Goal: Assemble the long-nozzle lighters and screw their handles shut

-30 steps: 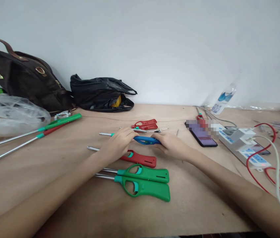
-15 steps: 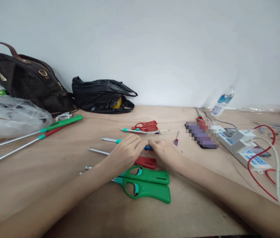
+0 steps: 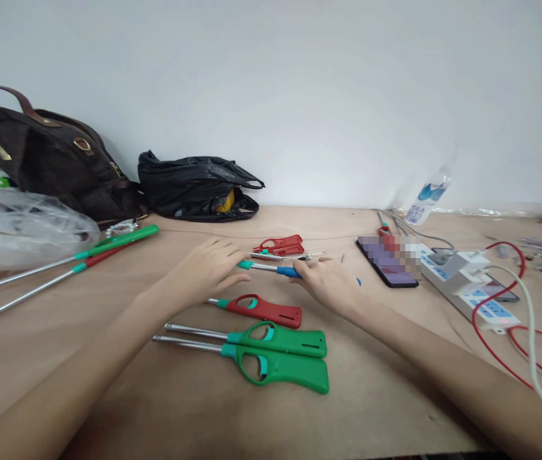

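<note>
My right hand point(image 3: 327, 282) is closed on the blue handle of a blue lighter point(image 3: 289, 271) lying across the middle of the wooden table point(image 3: 108, 415). My left hand point(image 3: 208, 271) lies flat with fingers stretched out, its fingertips at the lighter's teal collar point(image 3: 246, 264); a thin silver rod joins collar and handle. Just in front of my hands lies a red lighter point(image 3: 264, 310). Nearer me, two green lighters point(image 3: 278, 354) lie side by side. Red handle shells point(image 3: 280, 244) sit behind my hands. A tiny blue chip point(image 3: 358, 281) lies right of my right hand.
A phone point(image 3: 388, 265), a white power strip point(image 3: 467, 281) with red cable point(image 3: 491, 326) and a water bottle point(image 3: 429, 195) are at the right. A black plastic bag point(image 3: 199, 188), a brown handbag point(image 3: 50, 160), a clear plastic bag point(image 3: 22, 223) and long green-handled rods point(image 3: 117, 239) are at the left.
My hands have drawn apart, the left one moving left and opening flat. The blue lighter's rod and teal collar now show between them, and the red lighter is uncovered.
</note>
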`<state>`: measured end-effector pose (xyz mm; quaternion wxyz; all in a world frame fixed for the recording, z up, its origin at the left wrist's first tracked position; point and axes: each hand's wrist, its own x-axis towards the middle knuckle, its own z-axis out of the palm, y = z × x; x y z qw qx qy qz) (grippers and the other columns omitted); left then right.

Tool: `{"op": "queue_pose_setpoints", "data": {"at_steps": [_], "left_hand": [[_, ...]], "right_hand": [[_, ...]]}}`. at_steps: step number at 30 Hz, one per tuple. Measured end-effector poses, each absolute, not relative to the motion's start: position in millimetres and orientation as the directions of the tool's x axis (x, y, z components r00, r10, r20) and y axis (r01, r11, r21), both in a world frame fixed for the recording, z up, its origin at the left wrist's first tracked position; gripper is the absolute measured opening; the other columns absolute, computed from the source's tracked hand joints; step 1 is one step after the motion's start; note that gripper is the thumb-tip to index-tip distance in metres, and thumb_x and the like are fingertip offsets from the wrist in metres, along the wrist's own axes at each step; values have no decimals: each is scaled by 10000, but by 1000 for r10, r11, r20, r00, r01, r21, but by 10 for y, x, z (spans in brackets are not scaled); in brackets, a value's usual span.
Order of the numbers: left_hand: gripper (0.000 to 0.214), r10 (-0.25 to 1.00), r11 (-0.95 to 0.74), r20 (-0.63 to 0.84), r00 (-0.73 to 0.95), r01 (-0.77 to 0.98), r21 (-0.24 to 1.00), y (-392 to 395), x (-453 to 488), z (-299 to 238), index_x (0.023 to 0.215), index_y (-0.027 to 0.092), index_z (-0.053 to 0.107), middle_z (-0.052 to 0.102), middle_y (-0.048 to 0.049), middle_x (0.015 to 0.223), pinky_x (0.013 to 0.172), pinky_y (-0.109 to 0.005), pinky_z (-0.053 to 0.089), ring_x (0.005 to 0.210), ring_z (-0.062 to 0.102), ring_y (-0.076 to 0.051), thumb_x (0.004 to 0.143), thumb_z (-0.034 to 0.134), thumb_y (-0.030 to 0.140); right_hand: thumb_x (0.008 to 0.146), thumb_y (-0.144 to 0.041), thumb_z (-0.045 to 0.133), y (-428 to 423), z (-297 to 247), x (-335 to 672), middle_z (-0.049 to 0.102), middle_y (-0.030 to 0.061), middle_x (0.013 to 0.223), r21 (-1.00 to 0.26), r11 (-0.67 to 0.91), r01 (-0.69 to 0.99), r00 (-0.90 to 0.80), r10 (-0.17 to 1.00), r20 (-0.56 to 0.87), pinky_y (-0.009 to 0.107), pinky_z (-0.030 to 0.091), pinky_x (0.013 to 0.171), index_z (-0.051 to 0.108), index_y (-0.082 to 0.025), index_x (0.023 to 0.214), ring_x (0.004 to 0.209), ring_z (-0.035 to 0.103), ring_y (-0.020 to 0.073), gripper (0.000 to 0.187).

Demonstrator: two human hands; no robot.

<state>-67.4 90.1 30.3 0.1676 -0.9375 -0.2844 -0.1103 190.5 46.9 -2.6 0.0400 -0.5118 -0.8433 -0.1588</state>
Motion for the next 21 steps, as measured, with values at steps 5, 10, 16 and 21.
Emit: {"op": "queue_pose_setpoints", "data": {"at_steps": [5,10,16,21], "left_hand": [[288,461,-794,289,839,535,-289,945,-623,151,905,145,632,690,-95,945,799,-354,435,890,624,-240,986,415,316],[279,432,-822,340,836,520,-234,805,-451,100,893,155,613,677,-73,907,798,-325,417,859,608,-211,989,409,318],[277,478,-805,364,800,564,-182,677,-394,163,923,148,599,679,-79,926,791,-342,409,879,612,-227,994,389,315],[230,415,-813,433,800,540,-220,642,-417,216,1022,156,582,674,-79,966,803,-340,406,921,607,-228,983,419,314]], "right_hand": [[978,-339,443,465,-33,1906,715,125,820,249,431,867,-486,840,240,284,296,532,586,-154,975,677,650,232,234],[957,-247,482,425,-37,1857,719,99,856,215,486,847,-527,819,226,290,315,550,573,-156,948,661,637,207,129],[959,-326,486,381,-14,1827,717,102,817,205,482,852,-521,821,232,295,299,531,585,-153,941,665,645,230,200],[952,-361,499,370,15,1832,715,103,800,170,471,866,-499,839,217,287,268,517,590,-158,958,679,657,240,222]]}}
